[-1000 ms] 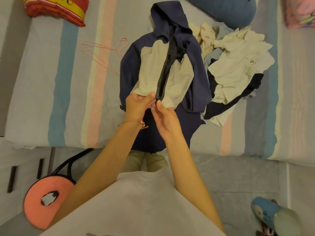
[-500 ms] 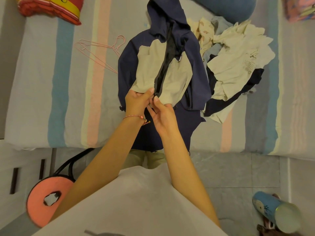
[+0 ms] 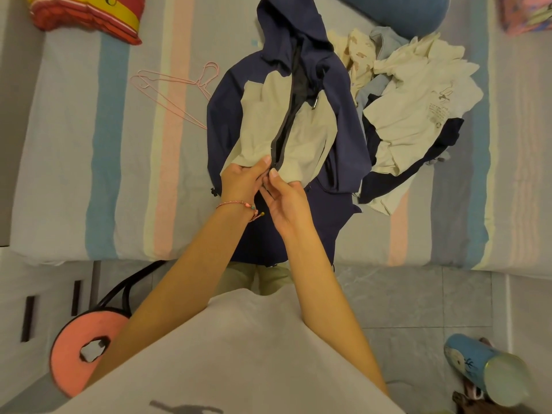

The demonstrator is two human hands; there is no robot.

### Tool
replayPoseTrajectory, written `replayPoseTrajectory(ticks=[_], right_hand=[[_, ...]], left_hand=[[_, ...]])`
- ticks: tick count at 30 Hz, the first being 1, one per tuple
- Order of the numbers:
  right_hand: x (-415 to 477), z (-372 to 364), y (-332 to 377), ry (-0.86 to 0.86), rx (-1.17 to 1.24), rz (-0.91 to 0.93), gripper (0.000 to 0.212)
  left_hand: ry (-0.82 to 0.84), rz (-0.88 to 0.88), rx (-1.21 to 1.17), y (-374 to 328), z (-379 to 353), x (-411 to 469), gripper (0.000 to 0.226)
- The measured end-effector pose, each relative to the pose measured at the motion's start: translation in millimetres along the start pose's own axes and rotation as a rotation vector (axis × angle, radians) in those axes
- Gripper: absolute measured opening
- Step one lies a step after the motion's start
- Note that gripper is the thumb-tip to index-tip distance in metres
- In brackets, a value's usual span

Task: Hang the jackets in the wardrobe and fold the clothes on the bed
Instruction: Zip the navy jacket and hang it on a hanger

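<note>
A navy and beige hooded jacket (image 3: 337, 121) lies front-up on the striped bed (image 3: 74, 162), its hem hanging over the near edge. My left hand (image 3: 243, 180) pinches the beige front panel just left of the dark zip. My right hand (image 3: 283, 201) pinches the zip's lower end on the right side. The two hands touch at the fingertips. A pink wire hanger (image 3: 176, 88) lies on the bed to the jacket's left. A heap of cream, light blue and navy clothes (image 3: 412, 112) sits to the jacket's right.
A folded red and yellow blanket (image 3: 86, 16) lies at the bed's far left, a blue cushion (image 3: 397, 10) at the far middle. On the floor stand a pink round stool (image 3: 80, 345) at left and a blue cylindrical container (image 3: 484, 369) at right.
Both hands stay at the bottom of the zip with small finger shifts. The view has tilted slightly, so the jacket sits a little higher in frame.
</note>
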State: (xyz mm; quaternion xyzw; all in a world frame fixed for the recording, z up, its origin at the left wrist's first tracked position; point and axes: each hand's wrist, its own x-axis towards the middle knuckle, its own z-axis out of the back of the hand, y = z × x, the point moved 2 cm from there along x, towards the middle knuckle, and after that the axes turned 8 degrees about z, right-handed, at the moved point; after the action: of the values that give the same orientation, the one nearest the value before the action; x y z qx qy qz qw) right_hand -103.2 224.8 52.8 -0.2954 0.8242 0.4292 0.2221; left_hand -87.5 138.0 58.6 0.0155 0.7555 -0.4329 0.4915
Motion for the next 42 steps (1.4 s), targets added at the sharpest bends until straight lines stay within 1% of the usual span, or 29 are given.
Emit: replayPoseTrajectory(ticks=[2, 5, 9, 11, 13, 16, 17, 19, 22, 24, 26, 28, 29, 30, 32, 33, 34, 35, 37, 38, 40, 42], right_hand=[[0.9, 0.3, -0.3, -0.003, -0.003, 0.000, 0.019], [-0.1, 1.8, 0.0, -0.005, -0.020, -0.007, 0.019], [1.2, 5.7, -0.5, -0.045, -0.061, 0.001, 0.032], [1.5, 7.2, -2.6, -0.082, -0.084, 0.011, 0.034], [-0.3, 7.3, -7.1, -0.112, -0.085, 0.022, 0.035], [-5.6, 9.0, -14.4, -0.166, -0.060, 0.053, 0.025], [-7.7, 10.9, -16.0, -0.188, -0.045, 0.055, 0.023], [-9.7, 16.7, -17.8, -0.229, -0.034, 0.056, 0.027], [-8.2, 23.4, -18.0, -0.274, -0.056, 0.028, 0.031], [-8.1, 24.5, -18.8, -0.287, -0.057, -0.004, 0.029], [-9.1, 27.0, -17.7, -0.282, -0.098, -0.021, 0.022], [-9.7, 31.1, -10.2, -0.219, -0.259, -0.018, 0.005], [-9.4, 32.0, -2.4, -0.164, -0.394, -0.003, 0.007], [-8.2, 33.4, 6.1, -0.100, -0.572, 0.022, 0.018], [-6.2, 35.3, 24.2, 0.019, -1.083, 0.112, 0.037], [-7.4, 35.5, 29.9, 0.055, -1.359, 0.174, 0.042], [-8.1, 36.4, 32.0, 0.066, -1.584, 0.260, 0.045], [-11.4, 34.6, 32.1, 0.081, -1.709, 0.364, 0.046], [-15.6, 29.4, 25.6, 0.204, -1.768, 0.605, 0.053], [-15.5, 27.3, 20.8, 0.288, -1.758, 0.697, 0.052], [-15.6, 21.4, 16.6, 0.394, -1.702, 0.786, 0.035], [-12.2, 20.3, 15.0, 0.408, -1.630, 0.805, 0.020]], left_hand=[[-0.004, -0.016, 0.013, -0.5, 1.1, 0.1, 0.016], [-0.037, -0.052, 0.061, -0.9, 2.6, 0.4, 0.022], [-0.069, -0.147, 0.189, -0.1, 3.8, -2.0, 0.018], [-0.100, -0.175, 0.240, 3.0, 5.3, -2.9, 0.017], [-0.162, -0.167, 0.240, 10.2, 7.4, -3.5, 0.020], [-0.221, -0.061, 0.107, 24.5, 9.2, -4.8, 0.027], [-0.222, -0.030, 0.094, 29.0, 10.1, -4.9, 0.025], [-0.200, -0.029, 0.176, 32.4, 12.4, -5.0, 0.022], [-0.157, -0.078, 0.308, 32.7, 17.0, -5.2, 0.029], [-0.146, -0.119, 0.371, 32.8, 18.6, -6.4, 0.032], [-0.133, -0.135, 0.416, 33.9, 19.0, -8.3, 0.032], [-0.129, -0.067, 0.351, 36.1, 20.5, -9.1, 0.030], [-0.125, -0.006, 0.275, 36.4, 20.9, -10.2, 0.024], [-0.107, 0.060, 0.191, 36.3, 20.9, -11.9, 0.016], [-0.064, 0.156, 0.064, 34.8, 21.0, -14.6, 0.010], [-0.049, 0.176, 0.030, 33.2, 22.2, -16.1, 0.010], [-0.039, 0.182, 0.011, 31.1, 24.0, -16.7, 0.010], [-0.029, 0.178, 0.011, 28.4, 25.1, -18.1, 0.011], [-0.016, 0.161, 0.049, 24.8, 26.0, -18.5, 0.013], [-0.010, 0.152, 0.067, 23.2, 25.8, -19.5, 0.014], [-0.013, 0.135, 0.079, 21.9, 26.8, -20.1, 0.017], [-0.037, 0.142, 0.069, 21.8, 31.0, -19.4, 0.013]])
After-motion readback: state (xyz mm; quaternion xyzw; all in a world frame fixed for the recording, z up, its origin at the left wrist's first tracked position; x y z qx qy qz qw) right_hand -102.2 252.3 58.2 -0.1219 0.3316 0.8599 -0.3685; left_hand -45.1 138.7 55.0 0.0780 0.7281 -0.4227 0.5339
